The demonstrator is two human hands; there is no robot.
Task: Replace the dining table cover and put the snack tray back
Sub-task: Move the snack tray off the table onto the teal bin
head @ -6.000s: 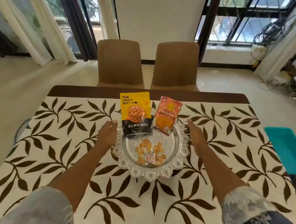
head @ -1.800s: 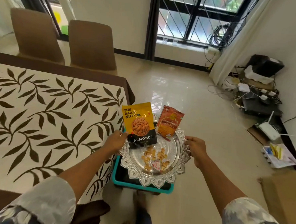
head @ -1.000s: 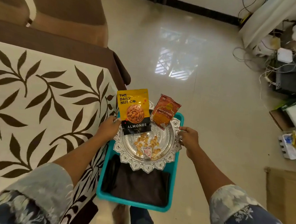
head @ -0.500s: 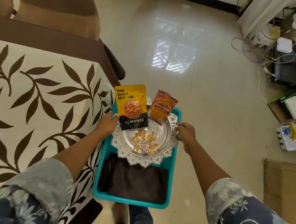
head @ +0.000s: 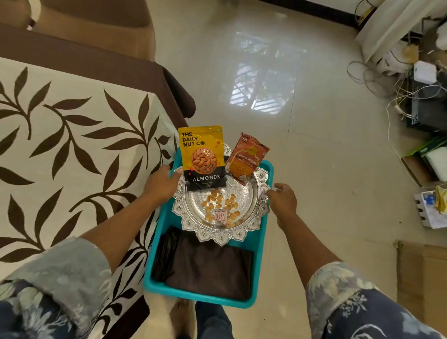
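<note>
- Grips the left rim of the snack tray (head: 221, 236) with the left hand (head: 160, 182), fingers curled at the edge, just below the lower corner of the almond pouch (head: 202, 157).
- Holds the right hand (head: 283, 199) at the tray's right rim with fingers loosely spread, not clenched, pointing at the scalloped edge; cannot tell whether the tips touch the metal.
- Has the tray level between the two hands, over the far end of the teal bin (head: 196, 297), ornate rim overlapping the bin's side walls; cannot tell whether it rests on them or hangs just above.
- Carries on the tray the yellow and black pouch at the far left, an orange snack packet (head: 248, 157) at the far right, both sticking out past the far rim, with loose nuts (head: 220, 203) and a small red and white sachet (head: 220, 216) in the middle.
- Leaves uncovered, in the bin's near half, a folded dark brown cloth (head: 211, 268).
- Stands with the bin just beside the corner of the dining table, spread with the leaf-print cover (head: 61, 146) over a brown underlayer (head: 92, 64).
- Faces a brown chair (head: 96, 12) beyond the table.
</note>
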